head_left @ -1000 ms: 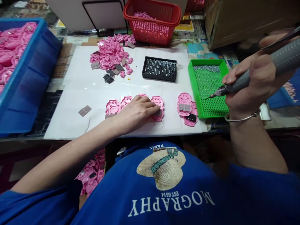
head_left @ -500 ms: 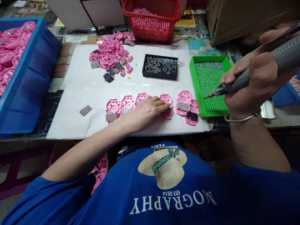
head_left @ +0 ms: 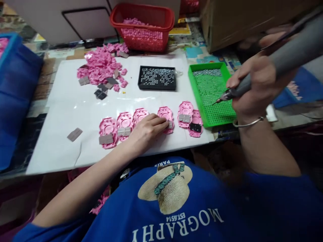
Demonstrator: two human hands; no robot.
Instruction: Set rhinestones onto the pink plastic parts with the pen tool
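left hand (head_left: 147,130) touches pink casing (head_left: 165,113); shirt (head_left: 214,191) reads "mography", "est.6514", perhaps "paris".

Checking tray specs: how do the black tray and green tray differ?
The green tray looks larger than the black tray. The black tray's long side runs left to right; the green tray's runs front to back. Small metal pieces cover most of the black tray; the green tray's near part shows bare holes. Both hold metal pieces.

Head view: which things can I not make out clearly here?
In the head view:
Third pink plate from left: lower part hidden by left hand.
Grey tool: rear cut off by right edge.
Large blue bin: cut off by left edge.
Metal pieces in black tray: too small to count.
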